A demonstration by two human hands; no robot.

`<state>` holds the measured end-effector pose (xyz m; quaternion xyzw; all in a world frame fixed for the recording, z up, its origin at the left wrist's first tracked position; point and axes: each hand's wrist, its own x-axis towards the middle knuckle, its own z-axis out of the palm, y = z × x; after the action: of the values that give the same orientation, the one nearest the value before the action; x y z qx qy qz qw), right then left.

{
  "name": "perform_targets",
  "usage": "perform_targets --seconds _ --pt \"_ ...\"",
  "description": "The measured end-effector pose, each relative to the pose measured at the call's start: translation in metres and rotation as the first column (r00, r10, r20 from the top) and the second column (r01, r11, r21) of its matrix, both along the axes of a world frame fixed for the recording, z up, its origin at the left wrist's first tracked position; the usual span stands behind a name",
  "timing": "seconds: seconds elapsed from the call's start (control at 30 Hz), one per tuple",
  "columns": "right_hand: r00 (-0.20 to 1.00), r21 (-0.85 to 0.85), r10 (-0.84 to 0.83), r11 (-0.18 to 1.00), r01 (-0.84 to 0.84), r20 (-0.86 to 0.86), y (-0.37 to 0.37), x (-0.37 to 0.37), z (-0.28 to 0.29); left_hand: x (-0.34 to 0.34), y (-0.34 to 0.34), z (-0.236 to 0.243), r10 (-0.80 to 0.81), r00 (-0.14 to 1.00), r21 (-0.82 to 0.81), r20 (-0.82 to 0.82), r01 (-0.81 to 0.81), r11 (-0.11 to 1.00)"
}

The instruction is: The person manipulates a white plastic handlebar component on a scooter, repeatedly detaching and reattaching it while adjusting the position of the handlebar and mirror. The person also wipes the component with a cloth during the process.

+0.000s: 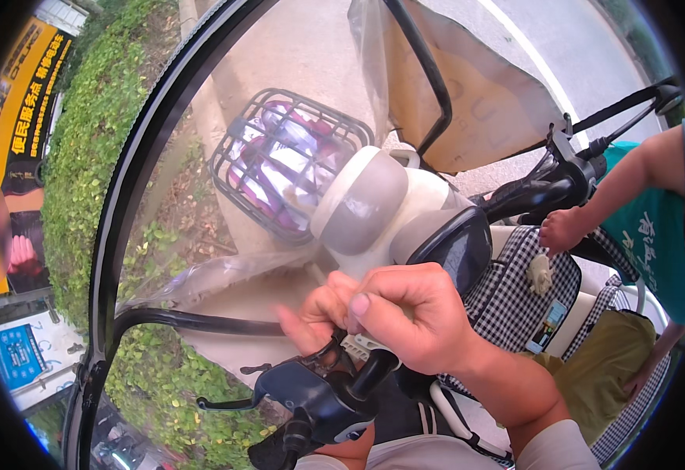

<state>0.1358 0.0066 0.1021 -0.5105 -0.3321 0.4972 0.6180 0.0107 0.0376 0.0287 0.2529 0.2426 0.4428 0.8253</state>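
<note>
My right hand (411,313) is closed, thumb bent against curled fingers, above the black left handlebar (371,374) of a scooter. My left hand (317,309) is just behind it, fingers curled against my right fingers and thumb held out; what either holds is hidden or too small to make out. Below them are a dark switch housing (303,392) and a brake lever (221,403). Ahead is the cream front body (354,200) with a wire basket (245,113) holding crumpled silver and purple items (280,157).
A canopy frame (108,243) with clear sheeting arches around the scooter. At right, another person in teal (640,219) has a hand (562,231) by a checked cover (483,329) with a small beige object (540,276). A hedge (76,196) and yellow sign (14,110) stand at left.
</note>
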Motion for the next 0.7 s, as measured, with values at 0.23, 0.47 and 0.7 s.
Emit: perform_targets --seconds 0.23,0.47,0.7 --pt "0.999 -0.018 0.023 1.000 -0.022 0.032 -0.001 0.001 -0.006 0.004 -0.008 -0.008 0.032 0.975 0.010 0.218 -0.036 0.999" --pt "0.998 0.070 0.041 0.997 -0.039 -0.036 -0.008 0.003 -0.012 0.008 0.001 -0.016 -0.056 0.949 0.081 0.311 0.032 0.996" --pt "0.981 0.092 -0.044 0.994 0.062 -0.190 -0.047 0.024 -0.032 0.005 -0.013 -0.009 0.098 0.992 -0.082 0.084 -0.091 0.992"
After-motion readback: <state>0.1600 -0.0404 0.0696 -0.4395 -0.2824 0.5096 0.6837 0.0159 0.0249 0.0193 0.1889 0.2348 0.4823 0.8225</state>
